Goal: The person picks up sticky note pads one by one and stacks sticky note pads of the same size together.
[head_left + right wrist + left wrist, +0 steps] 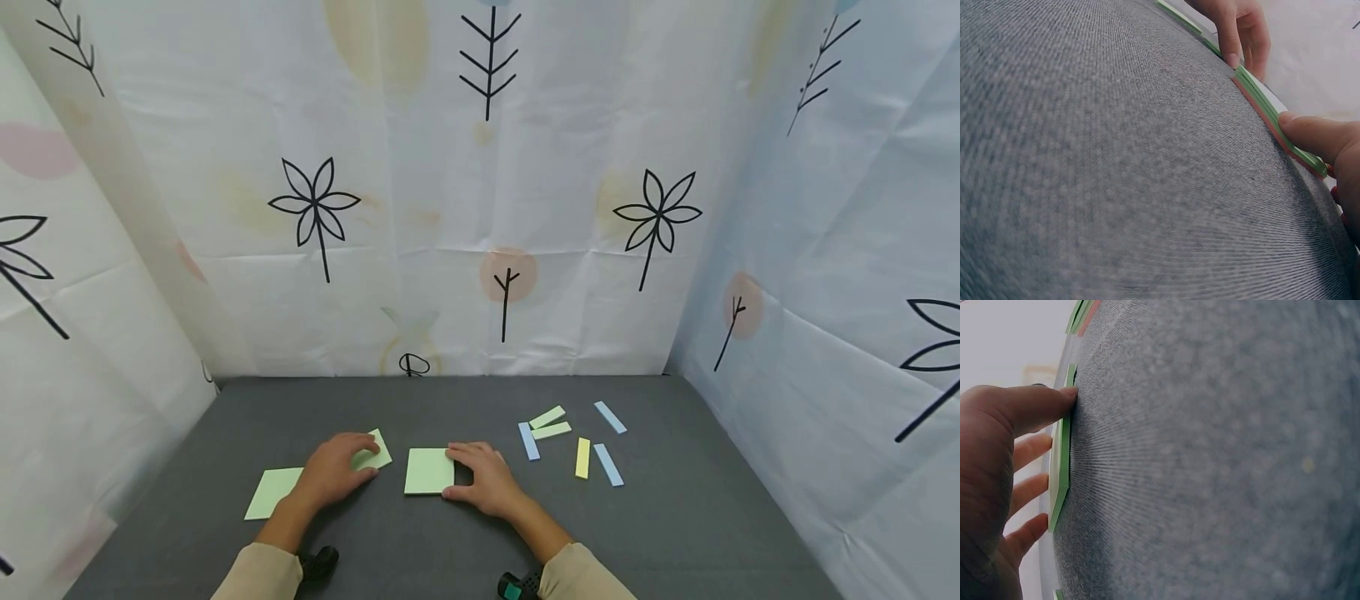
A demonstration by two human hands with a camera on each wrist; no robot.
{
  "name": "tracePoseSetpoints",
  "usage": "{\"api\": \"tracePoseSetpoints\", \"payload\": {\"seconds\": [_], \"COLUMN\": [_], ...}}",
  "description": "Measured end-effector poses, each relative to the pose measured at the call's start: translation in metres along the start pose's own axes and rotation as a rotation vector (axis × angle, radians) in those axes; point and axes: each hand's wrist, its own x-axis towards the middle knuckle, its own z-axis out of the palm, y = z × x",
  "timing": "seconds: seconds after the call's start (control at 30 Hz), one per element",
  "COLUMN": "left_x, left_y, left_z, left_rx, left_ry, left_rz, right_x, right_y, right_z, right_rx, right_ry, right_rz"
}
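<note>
My left hand (330, 472) holds a light green sticky-note pad (382, 451) by its edges, partly hidden under the fingers. In the left wrist view the thumb lies along one edge of this pad (1065, 450) and the fingertips reach its other side. To the right, a square stack of sticky-note pads (430, 472) lies flat, light green on top. My right hand (486, 481) grips its right side between thumb and fingers. Seen from the right wrist, the stack (1263, 106) shows green layers over a pink bottom one. Another light green pad (272, 493) lies left of my left forearm, partly covered.
Several narrow strips lie at the right on the grey table (675, 517): blue strips (608, 464), a yellow strip (582, 458) and green strips (551, 431). White patterned cloth (420, 208) hangs behind the table and along both sides.
</note>
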Motion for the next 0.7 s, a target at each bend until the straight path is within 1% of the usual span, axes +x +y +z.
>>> {"api": "tracePoseSetpoints", "payload": {"seconds": [0.17,0.27,0.4,0.5,0.6,0.7], "left_x": [-0.002,-0.004,-0.008,-0.011,-0.014,-0.015], "left_y": [-0.001,-0.003,-0.008,-0.010,-0.012,-0.013], "left_z": [0.002,0.004,0.005,0.002,-0.002,-0.007], "left_rx": [-0.008,-0.002,0.035,0.046,0.029,0.010], "left_ry": [0.005,0.039,0.094,0.115,0.108,0.070], "left_rz": [0.014,0.040,0.084,0.107,0.103,0.077], "right_x": [0.000,0.000,0.001,0.001,0.001,0.001], "right_y": [0.000,0.001,0.002,0.002,0.001,0.001], "right_z": [0.000,0.000,0.001,0.002,0.001,0.001], "right_rx": [0.008,0.010,0.017,0.015,0.007,0.006], "right_ry": [-0.006,-0.009,-0.018,-0.020,-0.014,-0.010], "right_rz": [0.007,0.005,0.003,0.006,0.007,0.010]}}
